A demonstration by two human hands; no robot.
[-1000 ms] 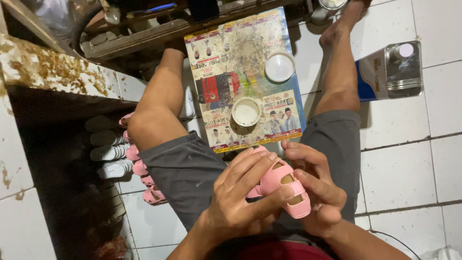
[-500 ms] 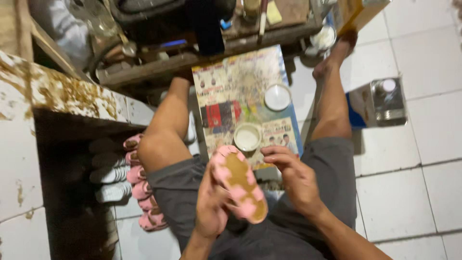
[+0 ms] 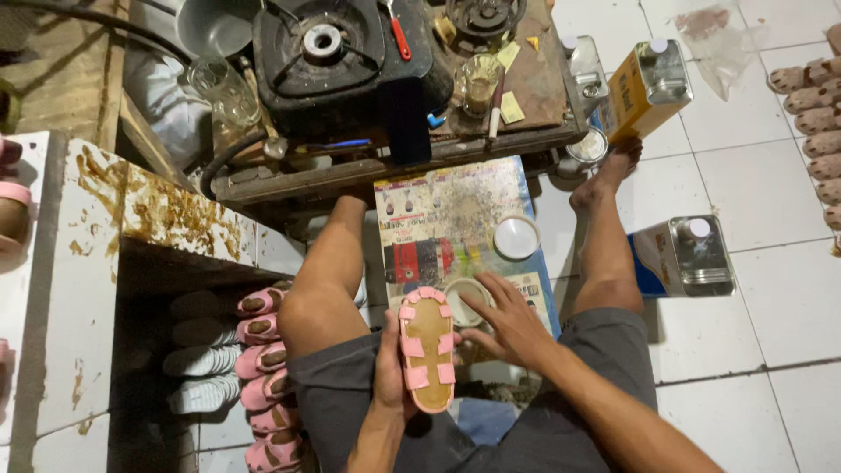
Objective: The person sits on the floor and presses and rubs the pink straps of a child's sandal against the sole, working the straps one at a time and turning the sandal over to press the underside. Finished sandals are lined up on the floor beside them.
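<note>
The left hand [image 3: 392, 372] is clamped on a pink sandal [image 3: 426, 349], its long axis pointing away over the lap, sole up, while just to its right the open right hand [image 3: 508, 322] apparently reaches a small white cup [image 3: 464, 296].

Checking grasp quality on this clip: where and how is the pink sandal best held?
By its long edges near the heel, coming from below and the left, much as the left hand grips it now. The sandal stands with its tan insole and pink straps facing up, so an edge grip probably keeps the fingers off that face and leaves it open to the right hand by the small cup.
</note>
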